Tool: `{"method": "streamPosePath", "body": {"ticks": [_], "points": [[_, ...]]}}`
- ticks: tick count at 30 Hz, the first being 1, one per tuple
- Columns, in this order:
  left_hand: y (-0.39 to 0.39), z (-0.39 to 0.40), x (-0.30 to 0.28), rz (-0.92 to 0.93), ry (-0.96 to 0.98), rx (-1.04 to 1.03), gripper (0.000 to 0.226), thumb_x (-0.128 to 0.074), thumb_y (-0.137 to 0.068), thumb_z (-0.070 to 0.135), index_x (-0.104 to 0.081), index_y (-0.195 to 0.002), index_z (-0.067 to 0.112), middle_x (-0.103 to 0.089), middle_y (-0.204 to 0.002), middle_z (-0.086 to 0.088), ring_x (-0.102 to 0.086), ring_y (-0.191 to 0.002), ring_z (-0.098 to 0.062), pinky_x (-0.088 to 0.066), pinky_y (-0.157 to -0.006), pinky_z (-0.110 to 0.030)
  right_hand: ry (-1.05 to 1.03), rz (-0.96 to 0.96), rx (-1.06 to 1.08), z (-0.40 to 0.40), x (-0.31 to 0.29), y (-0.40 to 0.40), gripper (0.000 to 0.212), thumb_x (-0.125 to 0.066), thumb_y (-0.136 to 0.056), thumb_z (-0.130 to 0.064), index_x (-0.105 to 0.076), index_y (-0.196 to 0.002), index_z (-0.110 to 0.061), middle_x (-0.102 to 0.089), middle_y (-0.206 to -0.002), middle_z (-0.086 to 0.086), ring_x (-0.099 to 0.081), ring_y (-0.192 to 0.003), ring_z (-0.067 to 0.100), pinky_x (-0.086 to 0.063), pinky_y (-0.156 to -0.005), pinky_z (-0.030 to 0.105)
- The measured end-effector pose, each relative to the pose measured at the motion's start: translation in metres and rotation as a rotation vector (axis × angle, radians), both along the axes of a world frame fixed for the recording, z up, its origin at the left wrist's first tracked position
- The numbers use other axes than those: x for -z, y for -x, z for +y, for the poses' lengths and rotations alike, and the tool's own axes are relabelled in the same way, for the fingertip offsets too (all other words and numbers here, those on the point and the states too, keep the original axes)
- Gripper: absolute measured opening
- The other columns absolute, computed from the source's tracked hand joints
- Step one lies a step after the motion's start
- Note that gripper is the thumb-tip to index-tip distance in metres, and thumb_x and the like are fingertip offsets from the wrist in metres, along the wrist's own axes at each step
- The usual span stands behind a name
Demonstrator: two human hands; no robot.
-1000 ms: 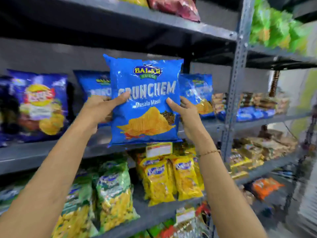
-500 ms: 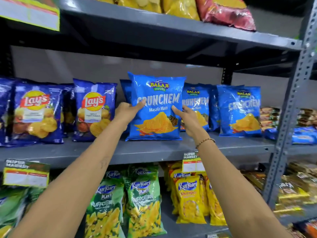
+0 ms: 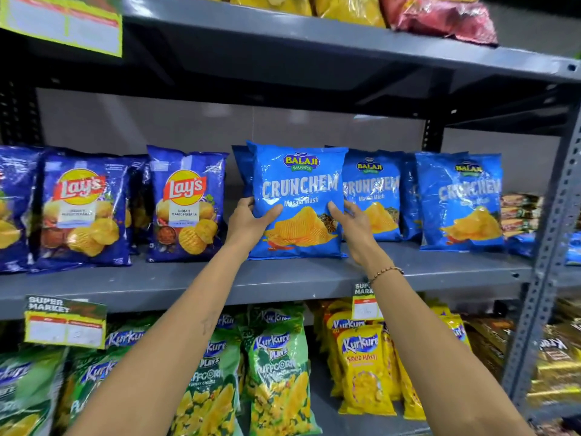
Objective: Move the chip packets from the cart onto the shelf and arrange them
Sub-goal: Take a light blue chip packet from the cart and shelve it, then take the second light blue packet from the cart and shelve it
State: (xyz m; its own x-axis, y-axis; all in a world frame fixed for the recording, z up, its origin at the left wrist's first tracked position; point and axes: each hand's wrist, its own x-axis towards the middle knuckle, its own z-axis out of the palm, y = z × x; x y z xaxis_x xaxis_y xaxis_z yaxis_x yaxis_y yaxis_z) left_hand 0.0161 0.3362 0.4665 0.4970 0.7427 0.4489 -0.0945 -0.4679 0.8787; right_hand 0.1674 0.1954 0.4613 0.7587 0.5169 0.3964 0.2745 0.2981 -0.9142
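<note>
head view, both hands' fingers grasping upright glossy blue crunchem packet (image 3: 298, 196) on shelf (image 3: 283, 278)

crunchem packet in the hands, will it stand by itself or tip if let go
The Crunchem packet looks puffed and glossy, so probably light and slippery. Its narrow bottom edge sits on the shelf, so it may tip forward once the left hand and right hand release.

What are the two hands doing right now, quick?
Left hand: closed on the left edge of the Balaji Crunchem packet.
Right hand: gripping the same packet's right edge.
</note>
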Motion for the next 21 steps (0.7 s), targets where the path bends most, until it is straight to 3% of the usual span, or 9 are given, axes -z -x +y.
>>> {"method": "streamPosePath", "body": {"ticks": [4, 7, 9, 11, 13, 17, 21], "points": [[0.009, -0.026, 0.013, 0.013, -0.37, -0.349, 0.062, -0.07, -0.08, 0.033, -0.043, -0.128, 0.005, -0.051, -0.129, -0.012, -0.048, -0.118, -0.029, -0.042, -0.095, -0.039, -0.003, -0.109, 0.242, -0.005, 0.011, 0.008, 0.049, -0.059, -0.089, -0.035, -0.047, -0.131, -0.014, -0.053, -0.132, 0.002, -0.05, -0.12, 0.019, -0.046, -0.093, 0.032], [0.016, -0.055, 0.025, 0.011, -0.714, -0.549, 0.034, -0.068, -0.081, 0.019, -0.054, -0.109, 0.006, -0.057, -0.11, -0.014, -0.05, -0.1, -0.032, -0.043, -0.086, -0.04, -0.078, -0.298, 0.439, -0.021, 0.022, 0.03, 0.023, -0.057, -0.09, -0.027, -0.058, -0.111, -0.018, -0.06, -0.119, 0.003, -0.057, -0.108, 0.019, -0.05, -0.082, 0.017], [0.015, -0.077, 0.035, -0.004, -0.734, -0.382, 0.017, -0.064, -0.084, 0.021, -0.058, -0.094, 0.008, -0.061, -0.095, -0.012, -0.053, -0.09, -0.029, -0.04, -0.079, -0.033, -0.093, -0.386, 0.446, -0.041, 0.034, 0.048, 0.012, -0.057, -0.09, -0.022, -0.062, -0.1, -0.02, -0.063, -0.11, 0.003, -0.06, -0.098, 0.014, -0.051, -0.077, 0.018], [0.012, -0.101, 0.053, -0.027, -0.697, -0.138, 0.013, -0.063, -0.085, 0.021, -0.059, -0.087, 0.009, -0.064, -0.087, -0.008, -0.055, -0.085, -0.025, -0.034, -0.074, -0.024, -0.088, -0.43, 0.48, -0.066, 0.055, 0.066, 0.011, -0.057, -0.088, -0.017, -0.065, -0.095, -0.02, -0.066, -0.1, 0.002, -0.062, -0.091, 0.011, -0.051, -0.078, 0.024], [0.007, -0.128, 0.076, -0.04, -0.67, 0.032, 0.012, -0.064, -0.084, 0.022, -0.06, -0.082, 0.011, -0.065, -0.082, -0.005, -0.058, -0.081, -0.02, -0.038, -0.073, -0.023, -0.082, -0.417, 0.541, -0.096, 0.086, 0.084, 0.015, -0.057, -0.087, -0.009, -0.065, -0.091, -0.021, -0.066, -0.093, 0.003, -0.063, -0.087, 0.011, -0.05, -0.078, 0.023], [-0.004, -0.189, 0.142, 0.014, -0.489, 0.331, 0.01, -0.067, -0.082, 0.02, -0.063, -0.078, 0.011, -0.065, -0.073, -0.001, -0.055, -0.066, -0.007, -0.046, -0.066, -0.019, 0.033, -0.303, 0.646, -0.169, 0.165, 0.108, 0.016, -0.056, -0.088, -0.004, -0.063, -0.089, -0.018, -0.066, -0.089, 0.005, -0.061, -0.083, 0.012, -0.047, -0.073, 0.015], [-0.029, -0.248, 0.229, 0.292, -0.349, 0.516, 0.009, -0.068, -0.08, 0.017, -0.063, -0.076, 0.011, -0.062, -0.066, 0.002, -0.053, -0.059, -0.009, -0.05, -0.063, -0.029, 0.185, 0.02, 0.762, -0.251, 0.263, 0.108, 0.013, -0.057, -0.089, -0.006, -0.063, -0.087, -0.017, -0.065, -0.079, 0.003, -0.057, -0.067, 0.004, -0.045, -0.063, 0.011]]}}
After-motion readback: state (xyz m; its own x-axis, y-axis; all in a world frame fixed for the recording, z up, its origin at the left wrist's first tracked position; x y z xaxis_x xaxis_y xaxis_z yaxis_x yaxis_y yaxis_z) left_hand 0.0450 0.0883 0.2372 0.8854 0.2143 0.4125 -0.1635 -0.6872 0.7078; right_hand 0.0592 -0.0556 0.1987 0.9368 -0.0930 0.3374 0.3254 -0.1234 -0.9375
